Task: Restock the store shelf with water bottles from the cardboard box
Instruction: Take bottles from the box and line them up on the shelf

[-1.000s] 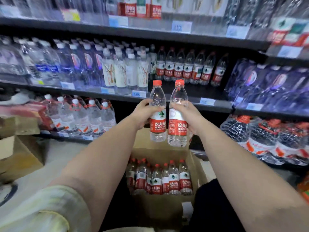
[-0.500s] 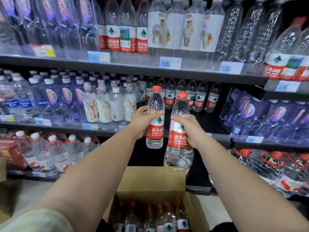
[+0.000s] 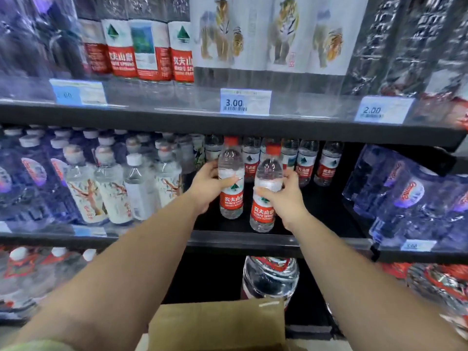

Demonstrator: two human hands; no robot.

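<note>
Shelving [image 3: 162,117] of black boards fills the view, packed with bottled water. On its top board stand tiger-label bottles [image 3: 281,34] and, left of them, tall red-and-white labelled bottles [image 3: 149,51]. The middle shelf [image 3: 228,243] carries branch-pattern bottles [image 3: 111,191] with white caps on the left and blue-tinted bottles [image 3: 405,193] on the right. Between them is a dark bay with a back row of red-labelled bottles [image 3: 306,163].

At the bottom edge a flap of the cardboard box [image 3: 217,323] rises, and behind it, on the lowest level, stands a large clear bottle [image 3: 271,277].

Both bare forearms reach into the dark bay. The left hand [image 3: 206,186] grasps the left water bottle [image 3: 231,198], fingers wrapped round its upper body and thumb across the front just above the red label. The right hand [image 3: 286,196] grasps the right water bottle [image 3: 264,211] the same way, thumb on the front. Both bottles are upright, red-capped and just beside each other, the right one nearer the shelf's front lip. Their bases sit low over the shelf deck; whether they touch it cannot be told.

Price tags reading 3.00 [image 3: 245,102] and 2.00 [image 3: 382,110] hang on the top board's edge.
</note>
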